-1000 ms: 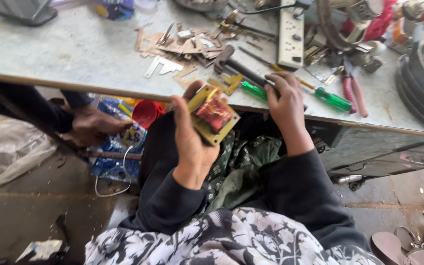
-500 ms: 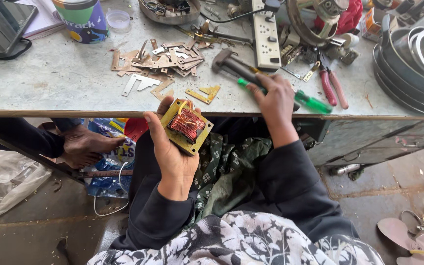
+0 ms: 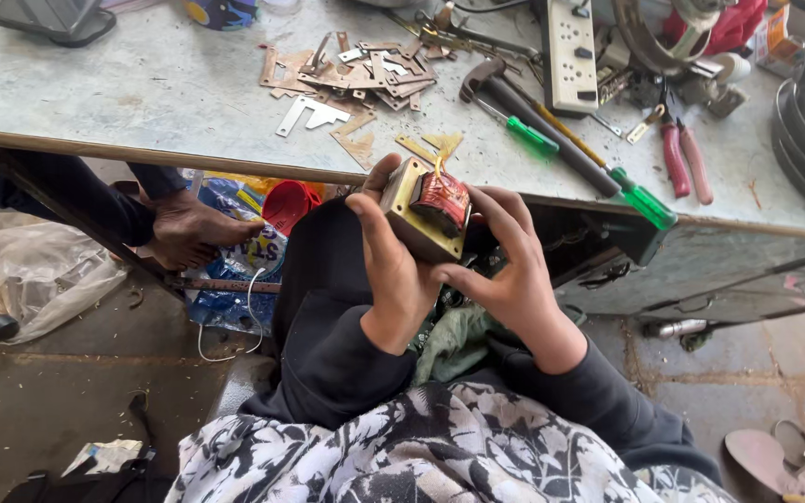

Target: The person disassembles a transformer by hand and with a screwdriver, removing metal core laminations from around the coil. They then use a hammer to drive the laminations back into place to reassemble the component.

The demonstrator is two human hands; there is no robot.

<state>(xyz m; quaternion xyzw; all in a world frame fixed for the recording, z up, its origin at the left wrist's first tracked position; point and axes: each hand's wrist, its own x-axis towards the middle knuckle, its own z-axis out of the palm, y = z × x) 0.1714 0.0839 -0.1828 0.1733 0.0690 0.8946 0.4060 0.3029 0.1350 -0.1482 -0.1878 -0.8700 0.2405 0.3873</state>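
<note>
Hands meet just below the bench edge, both closed on a transformer [image 3: 424, 207]. The left hand [image 3: 391, 270] rises from a bent wrist, palm toward the body, its fingers curled up the block's left side and thumb hooked over the top corner. The right hand [image 3: 505, 270] comes in from the right, its fingers spread over the block's right face and behind it, the forearm angled down to the right in a dark sleeve. The transformer is a brass-coloured block with a red-wrapped coil [image 3: 440, 200] showing on its upper face, tilted and held in the air over the lap, in front of the bench [image 3: 142, 93].

On the bench above lie loose metal plates [image 3: 356, 79], a hammer [image 3: 514, 102], two green-handled screwdrivers [image 3: 640, 196], red pliers [image 3: 687, 163] and a white power strip [image 3: 570, 47]. Under the bench at left, a bare foot [image 3: 193, 228] rests on a bar beside a red cup [image 3: 291, 205].
</note>
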